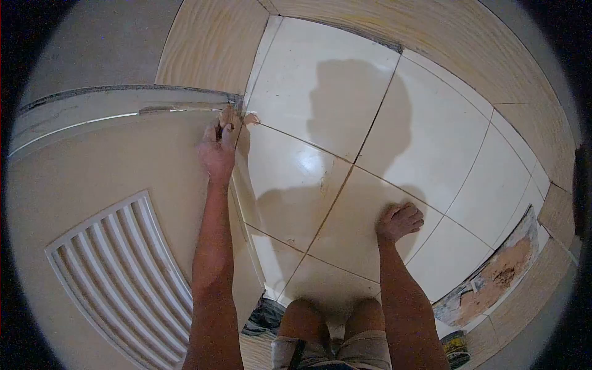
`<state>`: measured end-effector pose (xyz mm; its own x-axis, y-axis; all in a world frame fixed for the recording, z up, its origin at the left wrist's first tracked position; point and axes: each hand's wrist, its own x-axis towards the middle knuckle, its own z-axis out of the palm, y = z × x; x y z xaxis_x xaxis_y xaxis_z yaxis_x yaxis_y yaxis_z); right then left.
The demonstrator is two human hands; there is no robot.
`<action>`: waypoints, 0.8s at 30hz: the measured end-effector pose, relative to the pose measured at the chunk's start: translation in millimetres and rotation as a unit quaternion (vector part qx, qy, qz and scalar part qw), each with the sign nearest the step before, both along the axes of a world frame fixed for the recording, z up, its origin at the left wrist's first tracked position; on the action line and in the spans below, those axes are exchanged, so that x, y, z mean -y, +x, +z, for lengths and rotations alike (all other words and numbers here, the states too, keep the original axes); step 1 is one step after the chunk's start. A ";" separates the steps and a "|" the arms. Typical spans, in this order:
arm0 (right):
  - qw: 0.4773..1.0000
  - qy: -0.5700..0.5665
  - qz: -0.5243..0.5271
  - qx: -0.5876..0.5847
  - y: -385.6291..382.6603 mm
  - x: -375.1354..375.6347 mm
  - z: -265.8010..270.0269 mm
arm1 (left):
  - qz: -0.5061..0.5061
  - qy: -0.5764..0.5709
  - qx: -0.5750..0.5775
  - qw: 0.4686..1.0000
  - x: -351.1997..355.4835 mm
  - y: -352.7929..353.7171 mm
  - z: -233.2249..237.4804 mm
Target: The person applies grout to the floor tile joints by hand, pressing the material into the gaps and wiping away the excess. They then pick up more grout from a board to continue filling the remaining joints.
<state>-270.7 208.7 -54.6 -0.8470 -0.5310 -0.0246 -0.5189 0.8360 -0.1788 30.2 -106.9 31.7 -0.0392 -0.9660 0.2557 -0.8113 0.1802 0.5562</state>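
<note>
My left hand (218,145) reaches to the door's edge beside the floor corner, its fingers closed together near the end of a thin strip (179,110); whether they hold anything is hidden. A small brown smear (251,119) lies on the tile just right of those fingertips. On the white floor tiles (290,92), my right hand (401,221) rests with its fingers curled and bent under. Nothing can be made out beneath it. Dark joints run between the tiles, and a brown stain marks the joint between my hands.
A door (160,166) with a slatted white vent (117,265) stands at left. Wood-patterned tiles (209,46) line the walls. At lower right are an unfinished patch (493,277) and a small container (455,350). A dark bag (264,317) lies near my knees.
</note>
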 end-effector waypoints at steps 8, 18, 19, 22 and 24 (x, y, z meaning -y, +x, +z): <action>0.999 -0.011 0.013 -0.033 -0.6 3.3 -1.2 | -0.022 0.055 0.187 0.981 -2.3 1.0 -3.7; 0.999 -0.039 0.003 -0.010 -0.2 1.8 -1.2 | -0.033 0.125 0.263 0.956 -1.0 -23.8 2.2; 0.999 -0.043 0.007 -0.013 -0.7 3.1 0.3 | -0.039 0.100 0.264 0.958 -2.9 -29.3 -0.2; 0.999 -0.038 0.014 -0.013 0.6 -0.1 1.7 | -0.094 0.024 0.303 0.948 -18.7 -21.2 -25.5; 0.999 -0.038 0.016 -0.013 -1.9 3.7 0.2 | -0.116 -0.022 0.312 0.943 -26.2 -20.8 -35.0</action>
